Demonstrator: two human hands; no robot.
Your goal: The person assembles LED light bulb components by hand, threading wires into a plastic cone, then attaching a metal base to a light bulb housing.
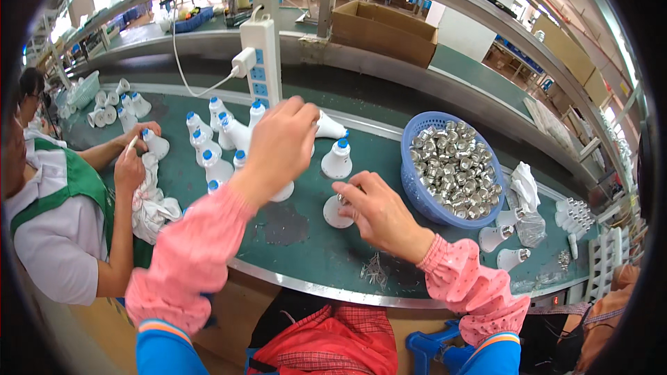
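Observation:
My left hand (281, 142) is raised over the bench with its fingers curled together; whatever they may hold is hidden. Behind it a white cone-shaped lamp housing (329, 125) lies tilted, its blue tip pointing right. My right hand (382, 215) closes thumb and fingers around a small metal screw cap (342, 199), partly hidden, at the top of an upright white lamp housing (336, 215). Just beyond, another housing with a blue tip (337, 160) stands upright. Several more blue-tipped housings (201, 140) are grouped left of my left hand.
A blue plastic basket (411, 184) full of metal caps stands right of my right hand. Thin wire bits (375, 272) lie near the bench edge. Capped housings (513, 258) lie farther right. At left a co-worker's hand (147, 132) touches a housing. A power strip (261, 62) hangs on a post.

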